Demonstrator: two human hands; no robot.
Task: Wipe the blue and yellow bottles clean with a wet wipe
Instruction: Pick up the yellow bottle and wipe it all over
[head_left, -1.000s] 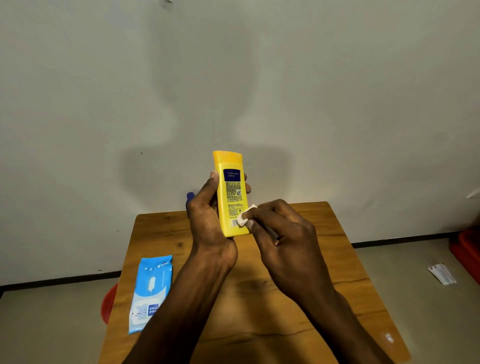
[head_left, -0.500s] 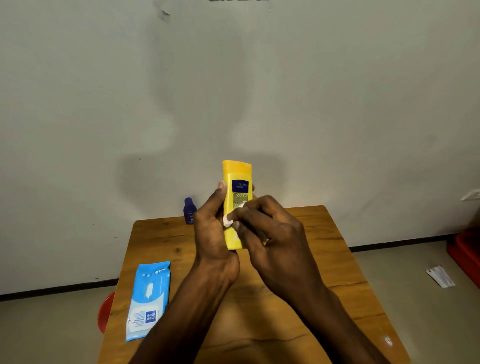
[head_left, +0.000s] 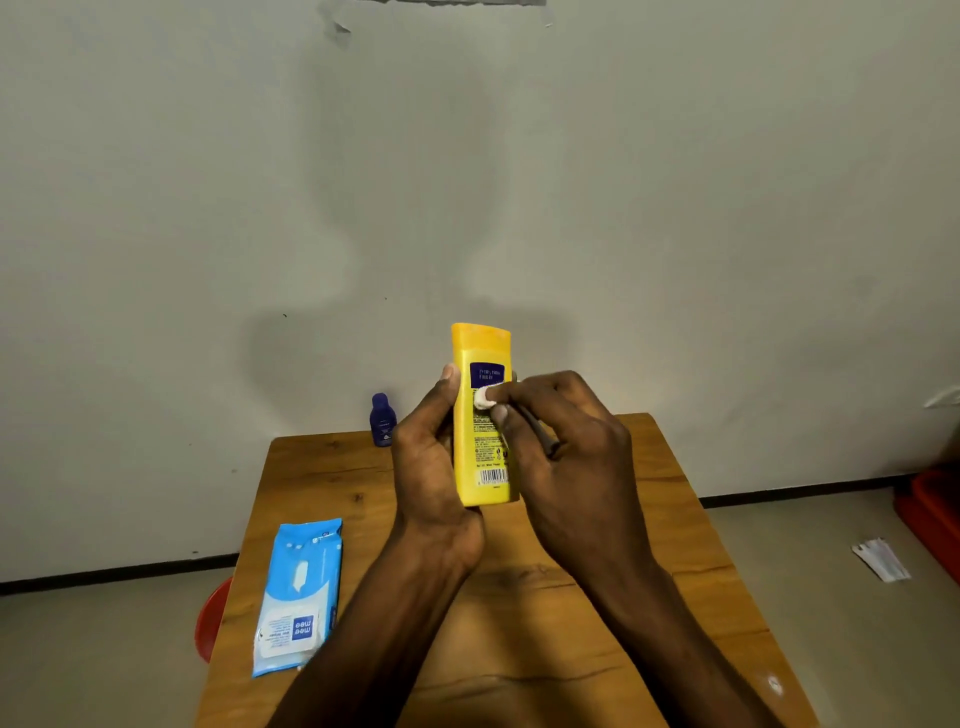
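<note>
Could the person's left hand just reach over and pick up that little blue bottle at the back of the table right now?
Probably not at once: the left hand grips the yellow bottle, so it is occupied. The blue bottle stands apart at the table's far edge with nothing around it, so once freed, the way looks open.

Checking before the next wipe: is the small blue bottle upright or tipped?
Upright. The blue bottle stands cap-up on the table at its far edge, untouched.

Single head-worn wide-angle view, looking forward and down. The left hand (head_left: 431, 467) gripping the bottle (head_left: 480, 415) sits centre frame, close to the lens. Table (head_left: 675, 519) runs below the grip; wall (head_left: 675, 208) fills everything above it.
</note>
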